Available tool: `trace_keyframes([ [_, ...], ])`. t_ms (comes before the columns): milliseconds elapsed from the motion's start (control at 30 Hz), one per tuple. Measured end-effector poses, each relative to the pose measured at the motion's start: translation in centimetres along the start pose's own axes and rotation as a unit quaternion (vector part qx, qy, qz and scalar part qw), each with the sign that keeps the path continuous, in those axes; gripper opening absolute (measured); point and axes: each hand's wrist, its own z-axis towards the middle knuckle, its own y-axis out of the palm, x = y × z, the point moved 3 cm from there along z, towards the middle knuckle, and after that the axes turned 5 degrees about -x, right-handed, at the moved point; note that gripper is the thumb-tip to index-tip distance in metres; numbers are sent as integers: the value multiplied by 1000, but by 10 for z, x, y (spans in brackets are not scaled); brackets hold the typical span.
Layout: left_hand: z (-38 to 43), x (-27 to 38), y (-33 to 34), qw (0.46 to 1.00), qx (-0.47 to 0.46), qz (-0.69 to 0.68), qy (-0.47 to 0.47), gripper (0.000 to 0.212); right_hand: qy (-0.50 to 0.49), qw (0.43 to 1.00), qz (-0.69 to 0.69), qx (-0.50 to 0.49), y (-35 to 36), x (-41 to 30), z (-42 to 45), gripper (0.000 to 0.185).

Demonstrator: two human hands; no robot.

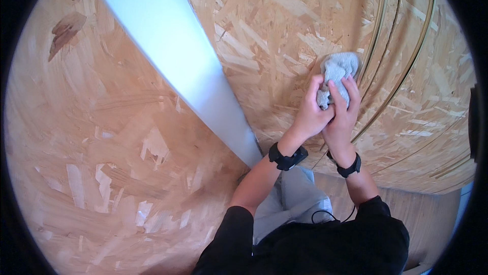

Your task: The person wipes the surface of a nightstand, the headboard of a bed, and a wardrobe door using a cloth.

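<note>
A crumpled grey knit cloth [341, 70] is held in both hands against, or very close to, an oriented strand board panel [267, 46]. My left hand [309, 116] grips its lower left side, with one finger raised along the edge. From the right, my right hand [345, 113] lies over the lower part, fingers spread on the fabric. The two hands touch near the thumbs, and part of the cloth is hidden beneath the fingers. Just right of the cloth run long brass-coloured strips [381, 15] on the panel.
A white strip [179, 57] divides the panel from another strand board surface [114, 122] on the left. Wood-look flooring [419, 214] shows at lower right. A black cable [324, 212] loops near my waist. A dark object [473, 122] sits at the right rim.
</note>
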Motion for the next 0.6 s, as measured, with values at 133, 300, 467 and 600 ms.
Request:
trace_keyframes([
  [133, -27, -24, 4, 996, 28, 86, -10, 44, 27, 999, -1, -48, 7, 15, -38, 47],
  [300, -53, -32, -31, 979, 46, 166, -107, 44, -5, 982, 139, -128, 44, 20, -62, 57],
  [467, -31, 0, -82, 943, 186, 275, -11, 49, -83, 955, 234, -165, 77, -13, 5, 59],
  [600, -3, 29, -116, 914, 256, 311, 47, 51, -98, 949, 258, -155, 93, -49, 56, 59],
])
